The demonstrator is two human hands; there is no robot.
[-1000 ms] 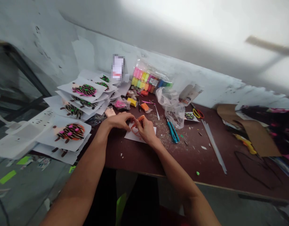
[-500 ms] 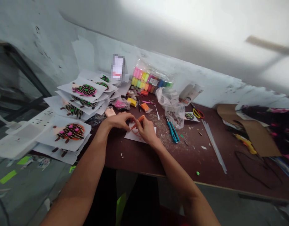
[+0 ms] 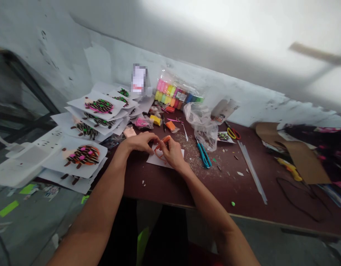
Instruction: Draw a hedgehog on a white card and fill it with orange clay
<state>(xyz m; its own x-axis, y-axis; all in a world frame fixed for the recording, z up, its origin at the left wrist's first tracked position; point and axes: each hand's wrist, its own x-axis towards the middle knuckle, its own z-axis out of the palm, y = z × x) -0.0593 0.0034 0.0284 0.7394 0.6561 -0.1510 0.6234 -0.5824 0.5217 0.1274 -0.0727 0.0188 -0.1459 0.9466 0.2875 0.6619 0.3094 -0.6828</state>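
Right hand (image 3: 172,153) pinches orange clay (image 3: 165,139) above white paper (image 3: 156,160); left hand (image 3: 139,142) just beside.

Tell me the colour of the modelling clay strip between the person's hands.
Orange, shown best in the head view: the modelling clay strip.

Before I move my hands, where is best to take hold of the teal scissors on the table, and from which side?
Take the teal handles from the near side with your right hand. They lie flat on the maroon tabletop at the end toward you, while the narrow tip points away to the plastic bag, so your fingers probably stay clear of it.
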